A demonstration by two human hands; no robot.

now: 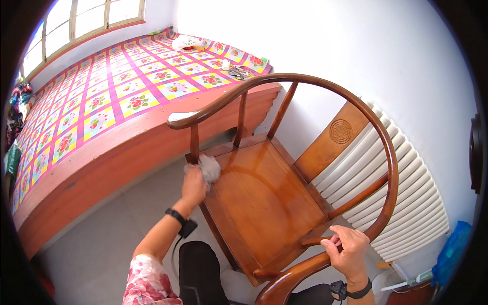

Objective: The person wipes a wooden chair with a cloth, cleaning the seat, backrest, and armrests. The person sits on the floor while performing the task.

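Note:
A brown wooden armchair with a curved top rail (305, 78), a carved back splat (331, 141) and a flat seat (267, 190) stands before me. My left hand (194, 185) holds a crumpled pale grey cloth (209, 167) against the seat's left front corner, by the foot of an arm post (194, 145). Hand and cloth are slightly blurred. Over the near right armrest (293, 274) is my right hand (347, 248), its fingers curled and thumb apart, with nothing seen in it; whether it touches the rail is hard to tell.
Left and behind the chair is a raised platform (95, 141) with a flowered checked cover, a white bag (187, 42) and cables (240, 72). A white radiator (404, 171) lines the wall behind the chair. At the lower right are a blue bag (451, 251) and a power strip (423, 276).

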